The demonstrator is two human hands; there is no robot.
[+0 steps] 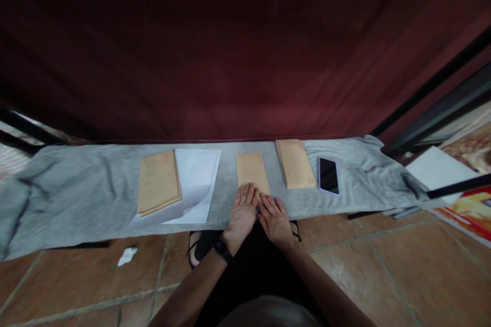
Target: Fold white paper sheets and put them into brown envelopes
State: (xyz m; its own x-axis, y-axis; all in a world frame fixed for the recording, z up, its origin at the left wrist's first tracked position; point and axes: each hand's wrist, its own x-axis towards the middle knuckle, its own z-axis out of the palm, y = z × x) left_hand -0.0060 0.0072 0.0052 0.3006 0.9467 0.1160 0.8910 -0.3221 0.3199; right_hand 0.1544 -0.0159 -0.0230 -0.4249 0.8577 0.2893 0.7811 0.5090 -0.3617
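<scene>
Brown envelope laid flat under two hands

One brown envelope (251,167) is seen in the middle of the frame, laid flat on a grey cloth (226,189). Its long side is set up and down in the frame, with a small lean: the far end is tipped a bit to the left, and the near end is pointed down and a little right, toward the person. Small red marks are printed by its top right corner. The near end is partly covered by the hands.

The left hand (244,209) is placed palm down, with its fingers kept close together and laid flat on the lower part of the envelope. The right hand (274,218) is held flat too, with its fingers a little spread and the tips set at the near right corner. A black band (223,250) is worn on the left wrist.

To the right of the middle, a stack of brown envelopes (297,163) is placed, leaned the same way. Beside it, farther right, a phone (329,176) is laid with its dark screen up. Left of the middle, another brown stack (158,182) is rested partly on white sheets (197,179).
</scene>
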